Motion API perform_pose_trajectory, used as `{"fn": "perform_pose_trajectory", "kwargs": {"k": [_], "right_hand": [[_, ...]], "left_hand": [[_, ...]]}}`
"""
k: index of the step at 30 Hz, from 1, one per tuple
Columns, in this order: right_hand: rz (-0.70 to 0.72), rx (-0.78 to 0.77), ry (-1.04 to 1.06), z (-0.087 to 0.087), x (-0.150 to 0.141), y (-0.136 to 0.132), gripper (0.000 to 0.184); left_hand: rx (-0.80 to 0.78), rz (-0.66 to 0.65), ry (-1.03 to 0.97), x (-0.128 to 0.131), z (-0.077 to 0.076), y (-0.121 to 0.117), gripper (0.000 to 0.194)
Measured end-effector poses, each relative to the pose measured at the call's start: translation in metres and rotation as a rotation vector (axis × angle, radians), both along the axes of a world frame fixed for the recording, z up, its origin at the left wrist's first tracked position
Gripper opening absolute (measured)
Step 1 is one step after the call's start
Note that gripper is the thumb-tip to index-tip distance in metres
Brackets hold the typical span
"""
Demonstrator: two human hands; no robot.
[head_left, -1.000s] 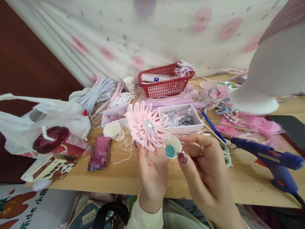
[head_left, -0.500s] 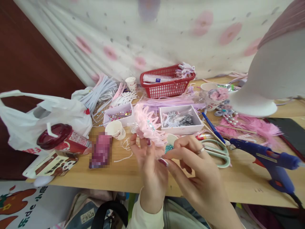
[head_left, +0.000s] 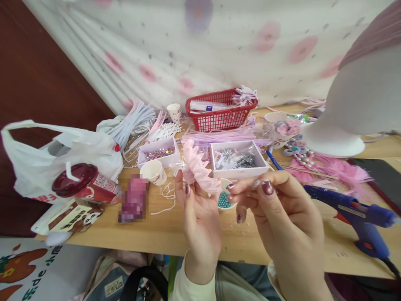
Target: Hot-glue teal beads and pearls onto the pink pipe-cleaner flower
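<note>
At a crowded craft table (head_left: 125,238), a person's left hand (head_left: 202,223) supports a pink petalled flower (head_left: 199,167) at center, palm up, fingertips and thumb resting against the flower, which is tilted nearly edge-on. At the flower's four o'clock, the right hand (head_left: 286,221) is raised and well apart from it, thumb and forefinger close together; whether anything is pinched between them cannot be told from here. Behind the fingers, between four and five, a paper cup (head_left: 223,185) holds teal beads (head_left: 224,200); an open white box (head_left: 241,172) of silvery pieces sits at three, and a blue glue gun (head_left: 354,207) lies between three and four. Print is thickest on the opposite side: a red drink cup (head_left: 100,188) near nine bears a pale printed panel too small to read, and a snack packet (head_left: 70,215) between eight and nine shows a panda and dark Chinese characters, not clear enough to make out. Below the table's edge at eight, a white panel (head_left: 19,251) carries green lettering with a legible "de" among Chinese characters. At seven, a bag (head_left: 103,280) wears a blurred text patch (head_left: 114,286). A red basket (head_left: 221,119) at one holds a clear pack with a blue label (head_left: 209,108), its wording unreadable.
</note>
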State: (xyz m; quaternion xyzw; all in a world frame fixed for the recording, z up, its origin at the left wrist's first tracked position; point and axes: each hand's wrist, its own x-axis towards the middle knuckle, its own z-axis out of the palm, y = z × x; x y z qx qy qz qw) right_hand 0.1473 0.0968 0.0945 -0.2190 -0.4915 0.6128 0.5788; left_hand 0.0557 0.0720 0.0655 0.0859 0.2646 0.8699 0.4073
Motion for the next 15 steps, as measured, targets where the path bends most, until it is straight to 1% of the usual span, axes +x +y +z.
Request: {"fn": "perform_pose_trajectory", "kwargs": {"k": [2, 5, 6, 8, 9, 10, 11, 13, 15], "right_hand": [[-0.076, 0.063, -0.054, 0.001, 0.003, 0.0, 0.014], [-0.235, 0.226, -0.218, -0.002, 0.006, 0.001, 0.003], [-0.262, 0.288, -0.29, -0.004, 0.007, 0.002, 0.014], [-0.259, 0.405, -0.452, -0.008, 0.008, 0.004, 0.031], [-0.245, 0.458, -0.535, -0.009, 0.008, 0.005, 0.035], [-0.242, 0.509, -0.613, -0.01, 0.008, 0.007, 0.035], [-0.248, 0.561, -0.682, -0.011, 0.007, 0.008, 0.033], [-0.264, 0.651, -0.765, -0.012, 0.005, 0.01, 0.023], [-0.272, 0.694, -0.762, -0.012, 0.003, 0.011, 0.01]], "left_hand": [[0.016, 0.026, 0.04, 0.002, 0.0, 0.001, 0.026], [0.043, 0.086, 0.088, 0.005, 0.002, 0.002, 0.025], [0.049, 0.103, 0.092, 0.006, 0.003, 0.001, 0.025], [0.044, 0.122, 0.092, 0.007, 0.005, 0.0, 0.025], [0.027, 0.137, 0.098, 0.008, 0.006, -0.001, 0.025], [0.001, 0.156, 0.11, 0.009, 0.006, -0.001, 0.026], [-0.028, 0.173, 0.131, 0.01, 0.005, -0.002, 0.028], [-0.081, 0.198, 0.184, 0.012, 0.003, -0.004, 0.036], [-0.104, 0.212, 0.222, 0.014, 0.001, -0.005, 0.041]]}}
